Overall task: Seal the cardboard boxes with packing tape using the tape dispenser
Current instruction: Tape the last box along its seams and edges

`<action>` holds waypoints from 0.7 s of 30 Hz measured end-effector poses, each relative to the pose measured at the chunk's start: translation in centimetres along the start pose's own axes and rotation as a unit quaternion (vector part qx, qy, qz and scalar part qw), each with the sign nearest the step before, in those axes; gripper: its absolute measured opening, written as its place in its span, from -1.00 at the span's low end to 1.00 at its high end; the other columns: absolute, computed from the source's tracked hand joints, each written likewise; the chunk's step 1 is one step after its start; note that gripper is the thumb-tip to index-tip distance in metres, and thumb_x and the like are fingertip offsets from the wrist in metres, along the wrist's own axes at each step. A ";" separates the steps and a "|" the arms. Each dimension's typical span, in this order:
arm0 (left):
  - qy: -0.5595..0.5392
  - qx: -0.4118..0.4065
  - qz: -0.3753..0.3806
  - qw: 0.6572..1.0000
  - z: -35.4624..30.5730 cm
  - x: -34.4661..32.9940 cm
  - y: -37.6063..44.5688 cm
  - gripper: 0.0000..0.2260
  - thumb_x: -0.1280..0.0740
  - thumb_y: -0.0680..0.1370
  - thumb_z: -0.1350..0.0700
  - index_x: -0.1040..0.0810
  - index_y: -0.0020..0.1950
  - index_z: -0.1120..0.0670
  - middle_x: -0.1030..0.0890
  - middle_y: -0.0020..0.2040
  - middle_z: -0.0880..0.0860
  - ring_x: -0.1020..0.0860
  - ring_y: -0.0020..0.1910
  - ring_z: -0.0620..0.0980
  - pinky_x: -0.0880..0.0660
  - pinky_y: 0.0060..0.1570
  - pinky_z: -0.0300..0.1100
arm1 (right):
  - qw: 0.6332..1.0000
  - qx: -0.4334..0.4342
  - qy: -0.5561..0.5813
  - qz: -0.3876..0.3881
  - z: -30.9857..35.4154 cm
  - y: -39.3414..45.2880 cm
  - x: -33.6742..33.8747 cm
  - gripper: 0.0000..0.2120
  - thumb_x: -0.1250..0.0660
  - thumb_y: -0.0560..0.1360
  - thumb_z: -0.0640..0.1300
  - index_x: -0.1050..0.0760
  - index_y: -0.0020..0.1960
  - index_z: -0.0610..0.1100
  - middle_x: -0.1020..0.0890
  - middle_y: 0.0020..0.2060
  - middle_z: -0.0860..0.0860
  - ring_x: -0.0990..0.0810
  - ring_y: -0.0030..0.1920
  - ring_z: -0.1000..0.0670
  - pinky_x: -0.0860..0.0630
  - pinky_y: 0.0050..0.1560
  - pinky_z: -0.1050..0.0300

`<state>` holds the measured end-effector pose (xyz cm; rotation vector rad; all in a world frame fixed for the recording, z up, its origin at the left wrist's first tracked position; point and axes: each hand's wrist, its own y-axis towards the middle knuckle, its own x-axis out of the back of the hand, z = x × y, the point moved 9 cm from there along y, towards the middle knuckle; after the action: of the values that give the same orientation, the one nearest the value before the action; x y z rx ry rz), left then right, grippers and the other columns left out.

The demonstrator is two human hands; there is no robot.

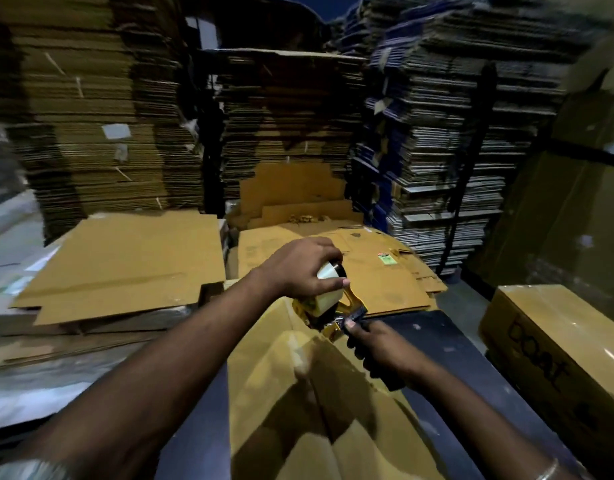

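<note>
A yellow tape dispenser (347,306) with a roll of clear packing tape (328,289) sits over the far end of a brown cardboard box (274,375) in front of me. My left hand (298,268) grips the tape roll from above, fingers and thumb curled round it. My right hand (374,348) holds the dispenser's dark handle, thumb near the blade end. A shiny strip of tape (302,351) runs along the box's top seam toward me. The view is motion-blurred.
Flat cardboard sheets (125,265) lie stacked to the left and ahead (385,271). Tall piles of flattened cartons (454,133) wall the back. A sealed box printed "boat" (548,348) stands at the right. The box rests on a dark surface (437,341).
</note>
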<state>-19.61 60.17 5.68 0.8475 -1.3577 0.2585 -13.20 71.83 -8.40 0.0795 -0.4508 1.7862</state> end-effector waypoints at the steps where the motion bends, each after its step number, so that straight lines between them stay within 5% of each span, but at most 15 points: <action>1: -0.008 0.000 -0.010 1.000 0.9 0.2 -0.7 -0.46 -0.16 0.53 -0.34 -0.60 0.17 0.06 -0.60 0.04 0.02 -0.54 -0.01 0.01 -0.52 -0.09 -0.01 | 1.000 -0.007 -0.009 -0.002 0.1 0.4 -1.1 -0.57 -0.15 0.65 0.18 -0.48 -0.04 -0.19 -0.38 -0.34 0.02 -0.29 -0.50 0.11 -0.25 -0.48 0.18; 13: -0.003 -0.001 -0.126 0.992 4.8 -0.3 -4.5 -0.43 -0.08 0.58 -0.29 -0.72 -0.11 0.08 -0.70 -0.22 0.02 -0.61 -0.27 -0.01 -0.49 -0.14 -0.06 | 0.998 -0.018 -0.061 0.008 -0.9 2.8 -6.5 -0.57 -0.12 0.64 0.21 -0.51 0.09 -0.14 -0.48 -0.23 -0.06 -0.37 -0.40 0.06 -0.32 -0.42 0.13; 17: -0.172 0.053 -0.203 0.962 7.0 -0.2 -4.9 -0.49 -0.25 0.53 -0.29 -0.72 -0.02 0.13 -0.71 -0.10 0.04 -0.64 -0.12 -0.05 -0.57 -0.15 -0.08 | 0.999 -0.017 -0.013 0.049 -0.3 2.9 -6.2 -0.54 -0.13 0.65 0.17 -0.51 0.12 -0.23 -0.45 -0.18 -0.13 -0.39 -0.34 0.00 -0.32 -0.37 0.12; 21: -0.366 0.107 -0.179 0.907 9.7 -2.3 -4.5 -0.55 -0.38 0.45 -0.20 -0.72 0.06 0.14 -0.71 -0.01 0.05 -0.66 0.02 -0.04 -0.59 0.01 -0.07 | 0.995 -0.018 0.022 0.093 -0.8 2.8 -5.8 -0.55 -0.15 0.61 0.15 -0.54 0.09 -0.24 -0.44 -0.17 -0.29 -0.44 -0.20 -0.10 -0.36 -0.25 0.11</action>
<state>-24.64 51.30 1.61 1.4483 -1.8432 -0.2354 -14.15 66.24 -11.58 -0.0276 -0.4708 1.9573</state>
